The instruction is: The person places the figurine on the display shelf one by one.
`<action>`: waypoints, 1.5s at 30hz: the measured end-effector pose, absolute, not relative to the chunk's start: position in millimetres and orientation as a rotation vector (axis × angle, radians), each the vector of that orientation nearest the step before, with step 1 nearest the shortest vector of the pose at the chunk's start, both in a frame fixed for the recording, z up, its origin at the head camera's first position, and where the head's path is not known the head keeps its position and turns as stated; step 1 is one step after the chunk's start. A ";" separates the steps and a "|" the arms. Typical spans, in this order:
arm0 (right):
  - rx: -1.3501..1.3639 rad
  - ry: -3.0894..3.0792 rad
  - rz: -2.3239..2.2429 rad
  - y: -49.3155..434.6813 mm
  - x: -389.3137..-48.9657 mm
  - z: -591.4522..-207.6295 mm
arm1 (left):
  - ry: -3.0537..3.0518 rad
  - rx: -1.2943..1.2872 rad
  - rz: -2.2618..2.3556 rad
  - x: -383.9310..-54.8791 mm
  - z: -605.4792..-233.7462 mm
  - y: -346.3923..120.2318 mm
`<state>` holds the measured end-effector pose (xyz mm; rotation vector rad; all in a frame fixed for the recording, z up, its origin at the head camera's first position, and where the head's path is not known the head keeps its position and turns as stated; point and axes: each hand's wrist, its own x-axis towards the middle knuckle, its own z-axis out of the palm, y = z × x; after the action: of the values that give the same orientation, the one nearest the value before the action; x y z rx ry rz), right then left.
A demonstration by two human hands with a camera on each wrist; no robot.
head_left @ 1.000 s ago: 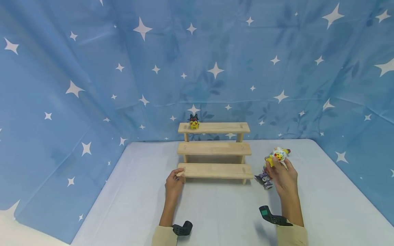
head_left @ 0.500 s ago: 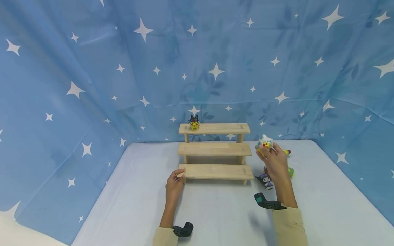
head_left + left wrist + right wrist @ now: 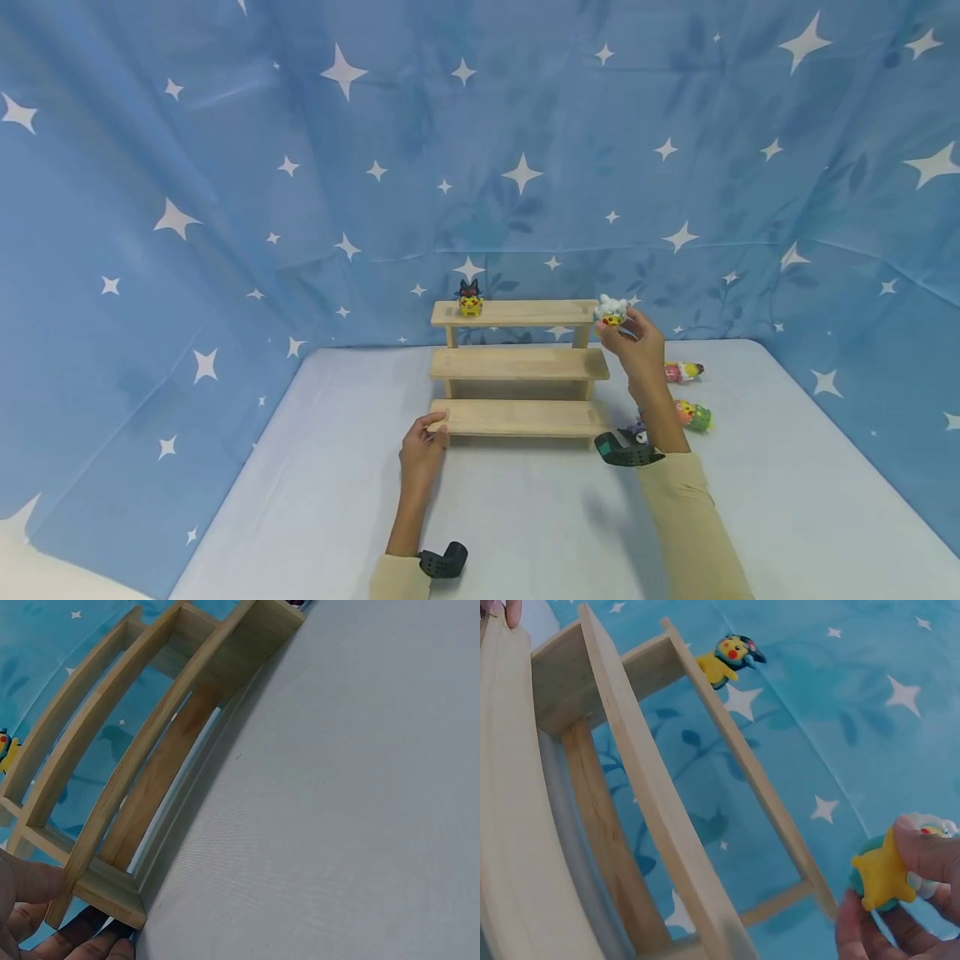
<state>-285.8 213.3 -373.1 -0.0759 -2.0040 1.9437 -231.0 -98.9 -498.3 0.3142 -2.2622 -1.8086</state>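
Observation:
In the head view my right hand [image 3: 639,352] pinches a yellow Pikachu figurine with a white fluffy hood [image 3: 611,309] by the right end of the top step. Its yellow body [image 3: 885,876] shows between thumb and fingers in the right wrist view; whether it touches the wood I cannot tell. My left hand [image 3: 422,452] grips the left end of the lowest step of a three-tier wooden display stand [image 3: 519,364], thumb above and fingers below. A second Pikachu figurine with a dark eared hat [image 3: 470,300] stands at the top step's left end.
Right of the stand lie more figurines on the white table: a pink and yellow one [image 3: 682,372], a green and orange one [image 3: 693,416], and a purple one [image 3: 637,430] partly behind my right forearm. A blue star-patterned curtain [image 3: 555,208] hangs close behind the stand.
My right hand has lifted the white-hooded figurine from the group on the right and carried it left and up to the top step. My left hand has kept its place on the stand.

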 end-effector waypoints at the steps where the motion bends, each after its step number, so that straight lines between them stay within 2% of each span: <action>1: -0.075 -2.049 1.886 210.6 -289.3 -370.9 | -2.262 0.316 -1.809 -231.4 -498.4 -99.5; 11: 0.086 -2.211 1.564 190.0 -317.3 -354.9 | -2.277 0.326 -1.791 -232.7 -497.8 -100.4; 24: 0.176 -2.257 1.390 182.0 -342.2 -366.1 | -2.282 0.336 -1.799 -232.3 -497.5 -99.4; 45: 0.205 -2.294 1.301 177.0 -357.5 -366.7 | -2.285 0.335 -1.765 -231.8 -497.9 -99.3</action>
<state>-357.5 177.0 -366.7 0.2049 -2.2940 1.3012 -231.8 -99.3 -497.9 0.3346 -2.2850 -1.7650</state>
